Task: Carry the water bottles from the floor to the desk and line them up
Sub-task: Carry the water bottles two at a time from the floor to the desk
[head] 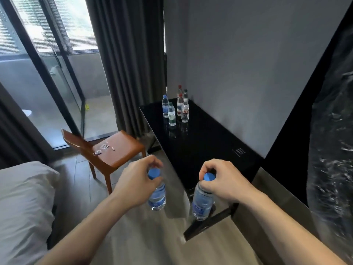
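Two blue-capped bottles hang above the floor, one per hand. Left hand (136, 183) has its fingers clamped round the neck of the left bottle (157, 196), near a brown chair (116, 150). Right hand (219, 180) grips the right bottle (202, 202) likewise. Five bottles (176, 109) cluster at the black worktop's (206, 142) far end.

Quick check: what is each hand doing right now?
Left hand: grips a blue-capped bottle by its neck.
Right hand: grips another blue-capped bottle by its neck.
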`<state>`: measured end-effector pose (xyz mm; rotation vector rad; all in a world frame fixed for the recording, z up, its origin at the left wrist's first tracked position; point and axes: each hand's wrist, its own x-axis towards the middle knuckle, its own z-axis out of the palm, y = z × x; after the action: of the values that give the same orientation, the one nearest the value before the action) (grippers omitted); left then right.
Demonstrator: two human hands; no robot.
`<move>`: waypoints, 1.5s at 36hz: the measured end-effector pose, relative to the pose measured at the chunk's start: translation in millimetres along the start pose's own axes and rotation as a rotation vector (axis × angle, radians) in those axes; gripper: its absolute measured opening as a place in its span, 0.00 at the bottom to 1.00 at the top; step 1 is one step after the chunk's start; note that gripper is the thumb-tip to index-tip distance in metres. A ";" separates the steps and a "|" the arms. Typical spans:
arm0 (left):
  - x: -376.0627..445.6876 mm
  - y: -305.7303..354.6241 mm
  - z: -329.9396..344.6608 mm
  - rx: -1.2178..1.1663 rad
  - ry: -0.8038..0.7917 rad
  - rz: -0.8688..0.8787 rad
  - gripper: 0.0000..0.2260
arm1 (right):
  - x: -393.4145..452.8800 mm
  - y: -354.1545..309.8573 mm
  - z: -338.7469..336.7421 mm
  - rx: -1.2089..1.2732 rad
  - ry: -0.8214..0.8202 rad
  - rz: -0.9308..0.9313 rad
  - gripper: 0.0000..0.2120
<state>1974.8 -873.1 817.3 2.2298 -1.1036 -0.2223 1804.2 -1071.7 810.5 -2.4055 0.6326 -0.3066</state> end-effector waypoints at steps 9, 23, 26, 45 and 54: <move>124.7 -65.2 -9.6 0.023 -0.059 0.020 0.13 | 117.7 3.9 17.6 0.036 0.021 0.078 0.06; 313.3 -144.6 -46.9 0.038 -0.012 -0.043 0.12 | 345.6 6.4 45.9 0.048 -0.098 0.099 0.06; 347.2 -162.4 -60.3 0.015 -0.003 -0.055 0.12 | 390.7 0.3 48.5 0.045 -0.102 0.086 0.05; 604.9 -329.4 -99.5 0.072 -0.139 0.082 0.11 | 600.0 -8.9 115.7 -0.011 0.037 0.336 0.06; 717.5 -374.8 -87.7 0.120 -0.275 0.197 0.14 | 643.1 -3.2 119.2 0.052 0.188 0.501 0.06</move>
<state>2711.8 -1211.9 746.6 2.2213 -1.5103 -0.3963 2400.3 -1336.2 759.7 -2.0936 1.2623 -0.3280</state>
